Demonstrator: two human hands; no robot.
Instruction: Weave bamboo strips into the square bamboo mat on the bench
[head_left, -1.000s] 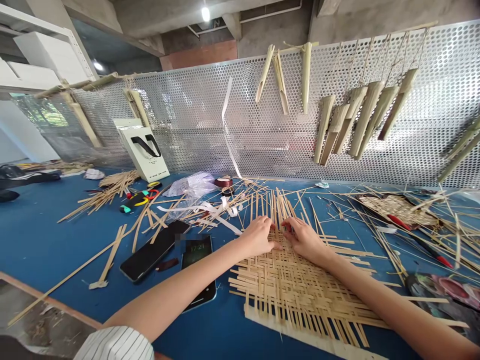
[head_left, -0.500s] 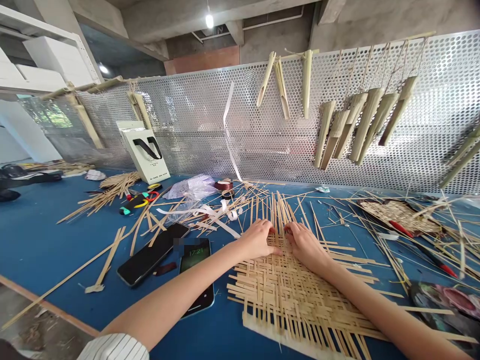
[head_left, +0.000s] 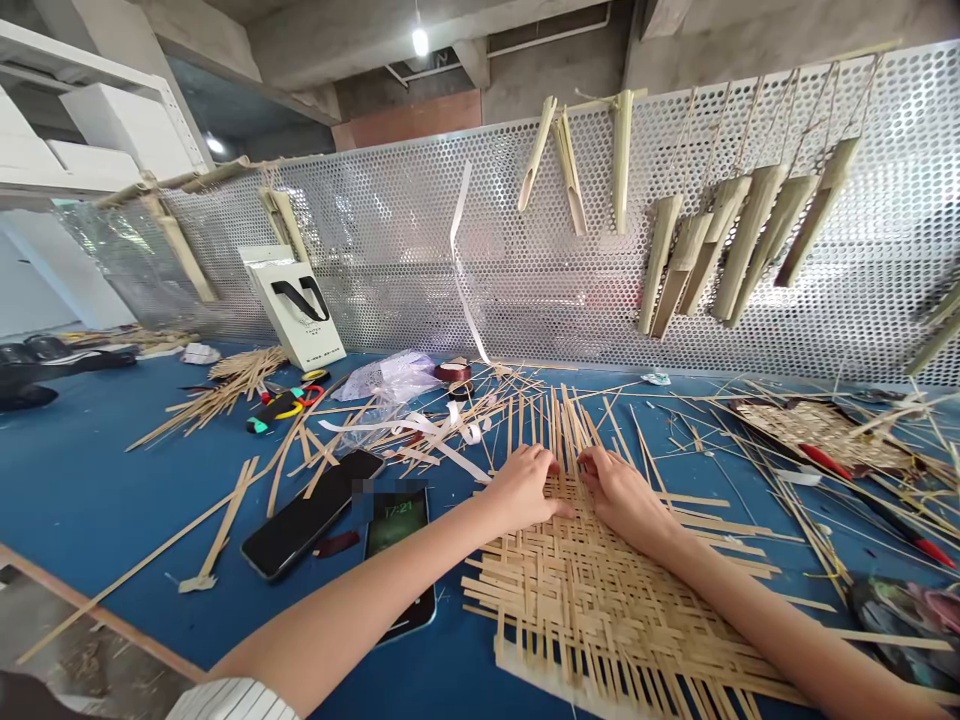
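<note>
A half-woven mat of pale bamboo strips [head_left: 600, 590] lies on the blue table [head_left: 82, 480] in front of me. My left hand [head_left: 521, 487] rests on its far woven edge with fingers curled and pinched on the strips. My right hand [head_left: 622, 492] sits just beside it, fingers bent down and pressing on the upright strips [head_left: 562, 420] that stick out beyond the weave. The fingertips of both hands nearly meet at the mat's far edge.
Two phones [head_left: 311, 515] [head_left: 401, 545] lie left of the mat. Loose bamboo strips, white ribbon [head_left: 420, 430], a plastic bag [head_left: 386, 375], tape rolls and cutters [head_left: 277, 400] litter the table. A second woven piece [head_left: 821, 425] and red-handled tool lie right. Bamboo tubes hang on the perforated metal wall.
Both hands stay at the mat's far edge with only slight finger shifts. The view has drifted a little, so everything sits slightly further right and lower.
</note>
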